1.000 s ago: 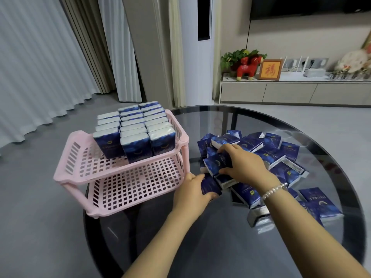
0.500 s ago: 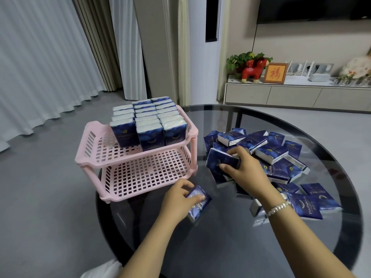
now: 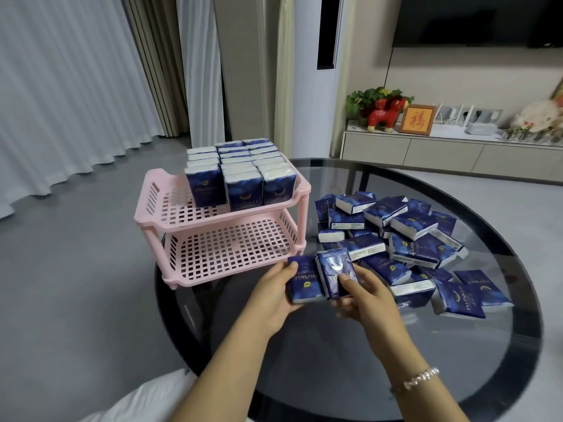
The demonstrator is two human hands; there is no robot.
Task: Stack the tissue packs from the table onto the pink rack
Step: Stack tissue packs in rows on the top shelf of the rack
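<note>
A pink two-tier rack [image 3: 195,222] stands on the left of a round dark glass table [image 3: 350,354]. Its upper tier holds three rows of upright blue tissue packs [image 3: 240,178]; the lower tier [image 3: 231,248] is bare. A loose pile of blue tissue packs [image 3: 405,239] lies right of the rack. In front of the rack's lower tier, my left hand [image 3: 271,295] grips one blue pack [image 3: 303,280]. Beside it, touching, my right hand [image 3: 370,295] grips a second blue pack [image 3: 335,274]. Both packs are lifted slightly above the glass.
The table's rim [image 3: 170,306] runs just below the rack. A low TV cabinet [image 3: 441,150] with a red figure, a plant and a framed picture lines the far wall. Curtains [image 3: 76,86] hang at the left. White cloth [image 3: 146,400] shows at the bottom edge.
My right hand lifted a pack out of the pile and brought it left and nearer to me. My left hand raised its pack, so the two packs now sit side by side.
</note>
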